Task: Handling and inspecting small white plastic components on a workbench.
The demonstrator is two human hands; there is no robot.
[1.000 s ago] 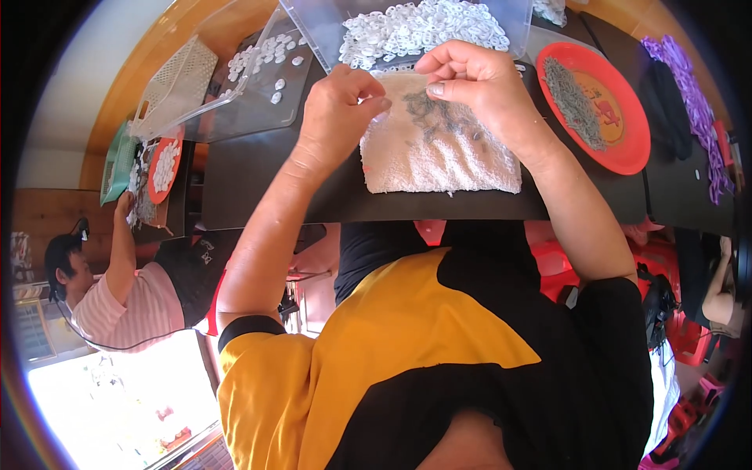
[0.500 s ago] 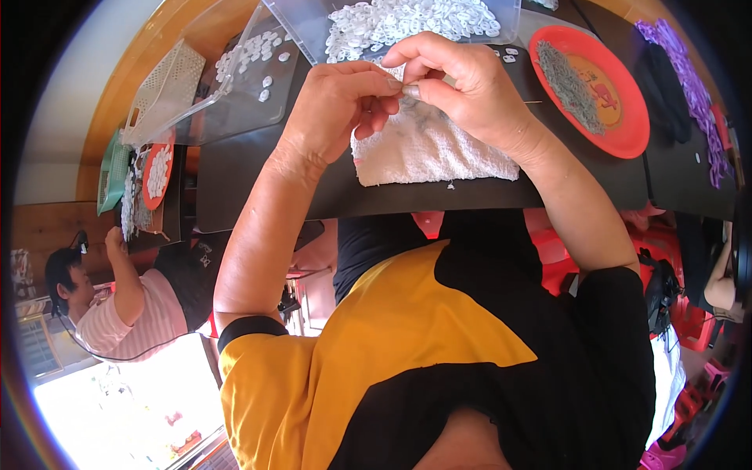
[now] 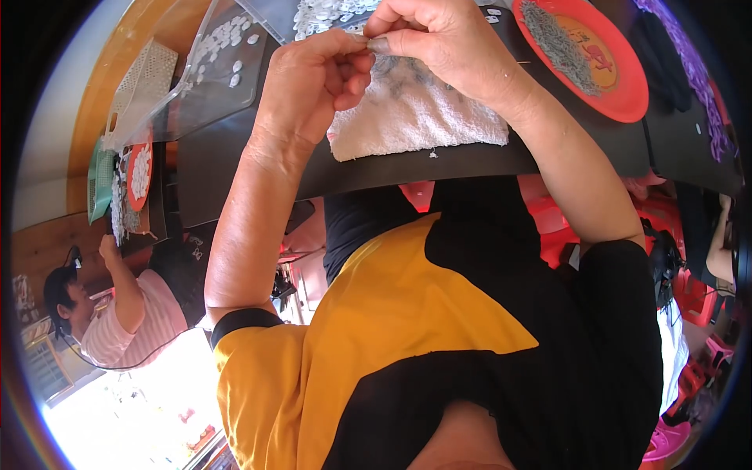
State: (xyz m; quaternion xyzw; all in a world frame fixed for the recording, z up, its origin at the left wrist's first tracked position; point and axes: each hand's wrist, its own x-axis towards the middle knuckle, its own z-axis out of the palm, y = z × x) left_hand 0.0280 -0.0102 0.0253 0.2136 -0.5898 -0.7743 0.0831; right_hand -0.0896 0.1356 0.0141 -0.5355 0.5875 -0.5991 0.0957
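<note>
Above a white towel [image 3: 423, 117], my left hand [image 3: 309, 90] and my right hand [image 3: 458, 55] meet fingertip to fingertip. Each one pinches thumb against forefinger. Whatever sits between the fingertips is too small or hidden to name. The left hand's other fingers curl inward. Just beyond the hands, partly covered by them, is a heap of small white oval pieces [image 3: 321, 17] in a clear plastic box. A red plate [image 3: 630, 94] to the right of my right hand carries a pile of small thin grey pieces [image 3: 560, 47].
More white pieces [image 3: 227, 35] lie in a clear tray at the left. A white perforated basket [image 3: 145, 82] stands beyond it. Purple strips [image 3: 689, 70] hang at the far right. Another person [image 3: 129, 313] sits at the left by a red dish [image 3: 139, 176] of white pieces.
The whole view has shifted, so the table and hands appear higher and a little further left. Both hands keep their pinch over the towel.
</note>
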